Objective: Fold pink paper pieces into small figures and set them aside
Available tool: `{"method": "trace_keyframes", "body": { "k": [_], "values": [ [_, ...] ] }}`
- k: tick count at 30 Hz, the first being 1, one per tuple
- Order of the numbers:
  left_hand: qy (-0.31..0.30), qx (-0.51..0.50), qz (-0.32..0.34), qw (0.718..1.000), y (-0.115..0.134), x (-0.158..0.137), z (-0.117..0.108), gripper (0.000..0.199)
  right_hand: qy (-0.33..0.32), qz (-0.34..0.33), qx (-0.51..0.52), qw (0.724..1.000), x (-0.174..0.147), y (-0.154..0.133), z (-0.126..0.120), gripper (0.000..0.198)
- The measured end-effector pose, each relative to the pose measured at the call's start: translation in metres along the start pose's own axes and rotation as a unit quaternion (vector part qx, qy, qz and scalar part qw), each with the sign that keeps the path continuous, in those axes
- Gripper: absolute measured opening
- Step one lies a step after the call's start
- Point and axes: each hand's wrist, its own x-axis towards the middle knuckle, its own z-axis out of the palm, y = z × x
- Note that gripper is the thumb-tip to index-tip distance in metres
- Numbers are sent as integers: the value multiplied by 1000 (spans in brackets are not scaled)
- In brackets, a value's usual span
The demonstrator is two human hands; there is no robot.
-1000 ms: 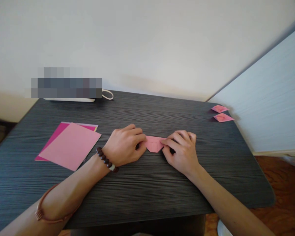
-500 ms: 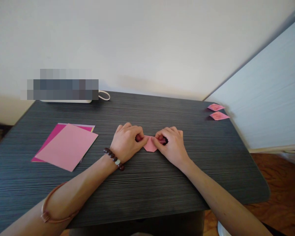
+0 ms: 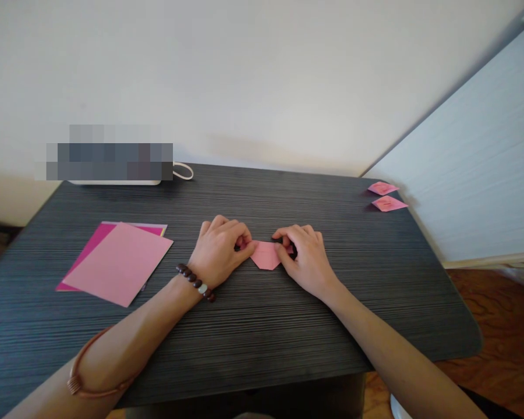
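A small folded piece of pink paper (image 3: 264, 256) lies on the dark table between my hands, its lower edge cut to slanting corners by the folds. My left hand (image 3: 222, 247) pinches its left end between thumb and fingers. At the other end my right hand (image 3: 308, 253) has its thumb on the paper and the forefinger curled behind, closed around the edge. A bit of pink shows past the right fingers; the rest there is hidden. Two folded pink paper shapes, a nearer one (image 3: 389, 203) and a farther one (image 3: 383, 188), sit at the far right corner.
On the left lies a stack of square paper, a light pink sheet (image 3: 120, 265) over a magenta one (image 3: 87, 256). Behind it stands a blurred-out object with a white loop (image 3: 184, 171). A wall (image 3: 262, 87) closes off the back, a pale panel (image 3: 484, 163) the right.
My left hand has slid a little left along the paper, so more of the paper shows between the hands. My right hand has barely moved; its forefinger has lifted slightly.
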Motion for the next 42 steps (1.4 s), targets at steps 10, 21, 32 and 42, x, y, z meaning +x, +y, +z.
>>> {"method": "trace_keyframes", "body": {
  "k": [10, 21, 32, 42],
  "values": [
    [-18, 36, 12, 999, -4, -2, -5, 21, -68, -10, 31, 997, -2, 7, -13, 33],
    [-33, 18, -30, 999, -14, -2, -9, 23, -106, -23, 34, 994, -3, 12, -19, 45],
    [25, 42, -92, 995, 15, -1, 6, 29, -80, -55, -3, 995, -6, 6, -9, 39],
    [5, 45, -70, 997, 14, -2, 6, 30, -81, -59, -31, 994, -7, 2, -7, 38]
  ]
}}
